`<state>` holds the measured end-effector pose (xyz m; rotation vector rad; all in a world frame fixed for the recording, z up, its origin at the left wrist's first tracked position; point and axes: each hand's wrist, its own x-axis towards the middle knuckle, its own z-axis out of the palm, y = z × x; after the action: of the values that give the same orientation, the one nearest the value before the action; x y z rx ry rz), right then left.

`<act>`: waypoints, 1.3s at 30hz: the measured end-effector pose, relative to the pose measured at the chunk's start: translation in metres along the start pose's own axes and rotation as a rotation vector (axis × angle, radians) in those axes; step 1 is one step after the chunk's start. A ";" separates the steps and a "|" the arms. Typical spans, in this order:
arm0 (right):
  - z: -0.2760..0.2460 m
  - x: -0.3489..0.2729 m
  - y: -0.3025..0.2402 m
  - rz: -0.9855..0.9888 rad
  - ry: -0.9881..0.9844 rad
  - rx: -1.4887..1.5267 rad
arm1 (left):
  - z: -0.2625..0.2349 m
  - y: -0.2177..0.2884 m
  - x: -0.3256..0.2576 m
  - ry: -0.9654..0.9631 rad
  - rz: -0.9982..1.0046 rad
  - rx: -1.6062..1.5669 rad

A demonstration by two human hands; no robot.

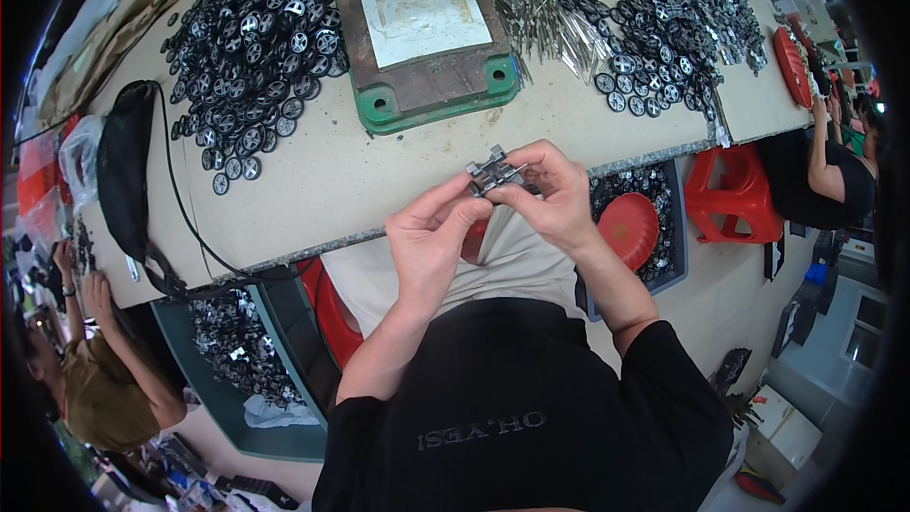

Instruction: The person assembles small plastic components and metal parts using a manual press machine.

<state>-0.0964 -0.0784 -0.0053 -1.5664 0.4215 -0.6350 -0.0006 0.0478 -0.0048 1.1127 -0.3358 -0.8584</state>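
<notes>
Between my two hands, just above the table's front edge, is a small dark grey toy-car chassis (490,173) with a thin metal axle at its right side. My left hand (431,235) pinches the chassis from the left with thumb and fingertips. On the other side, my right hand (550,192) has thumb and fingers closed at the axle end. Whether the right fingers grip the axle or the chassis body is too small to make out. Ahead of my hands stands a green press base (431,118) with a white plate (424,19) on top.
Toy wheels (256,47) are heaped left of the press; metal axles (545,9) and more wheels (654,81) lie right. Bins of parts flank my legs, a green bin (303,446) and a grey bin (679,228) holding a red bowl (628,232). Co-workers sit at both sides.
</notes>
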 end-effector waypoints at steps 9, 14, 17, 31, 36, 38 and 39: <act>-0.011 0.010 -0.018 -0.024 -0.092 -0.111 | -0.007 0.000 0.010 -0.056 -0.105 -0.392; -0.072 0.042 -0.022 0.030 0.240 -0.422 | -0.016 0.003 0.012 -0.150 -0.141 -0.439; -0.105 0.052 -0.020 0.029 0.424 -1.006 | -0.015 0.004 0.013 -0.171 -0.169 -0.425; -0.089 0.038 -0.018 0.112 0.192 -0.405 | -0.010 0.001 0.014 -0.171 -0.210 -0.475; -0.054 0.023 -0.019 0.285 0.110 0.009 | -0.003 0.008 0.014 -0.178 -0.249 -0.440; -0.042 0.019 -0.020 0.283 0.111 0.108 | -0.003 0.005 0.013 -0.190 -0.224 -0.423; -0.037 0.017 -0.019 0.284 0.107 0.110 | -0.004 0.004 0.013 -0.185 -0.223 -0.422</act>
<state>-0.1078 -0.1160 0.0166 -1.3406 0.6655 -0.5143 0.0118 0.0410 -0.0052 0.6859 -0.1717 -1.1723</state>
